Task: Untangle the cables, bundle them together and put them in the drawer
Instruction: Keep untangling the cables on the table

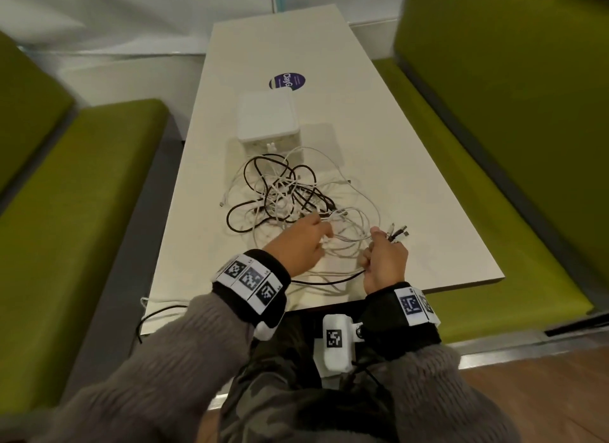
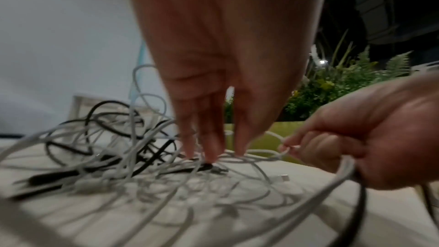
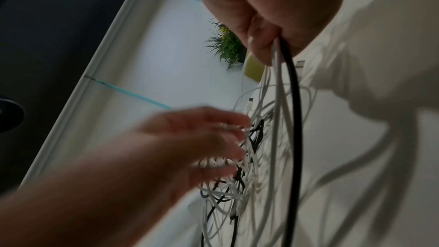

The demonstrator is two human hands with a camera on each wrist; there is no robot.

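Just beyond the left hand, whose straight fingers probe the cables, the right hand grips gathered plug ends, presumably anchoring them for untangling.

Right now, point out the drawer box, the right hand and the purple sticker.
drawer box (image 1: pixel 267 117), head view, its top face.
right hand (image 1: pixel 384 264), head view, its back.
purple sticker (image 1: pixel 287 81), head view, its middle.

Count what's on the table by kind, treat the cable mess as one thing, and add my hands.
Cable tangle, black and white, single cables too knotted to count: 1
White drawer box: 1
Round purple sticker: 1
Hands, left hand and right hand: 2
Total: 5
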